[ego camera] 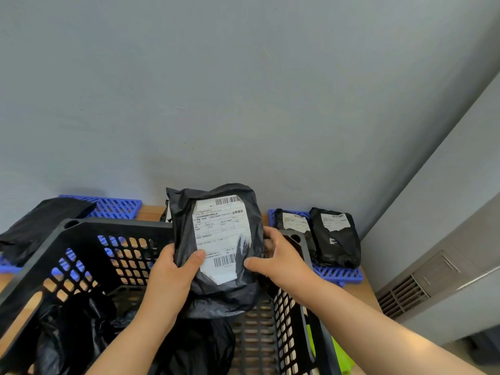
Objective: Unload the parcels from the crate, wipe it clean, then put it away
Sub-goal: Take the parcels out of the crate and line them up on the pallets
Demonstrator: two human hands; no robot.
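You are standing over the black crate (116, 226), which is filling the lower half of your view, with more dark parcels (73, 328) lying in its bottom at about seven o'clock from your hands. Two blue trays are flanking it on the wooden surface. The left tray (113, 207) is sitting at ten o'clock and carrying one black parcel (40, 226). The right tray (338, 274) is sitting at two o'clock and carrying two labelled parcels (336, 236) side by side.

You are holding the lifted parcel (221, 234) above the crate's far right corner, its long axis running roughly twelve to six and its label facing you. Your left hand (167, 282) is gripping its lower left edge, thumb pressing on the label. Your right hand (281, 261) is clasping its right edge, thumb near the lower barcode.

The right tray is lying nearer your right hand, so a set-down there is likely calling for a short carry toward two o'clock. Bare blue surface is showing only along that tray's near edge.
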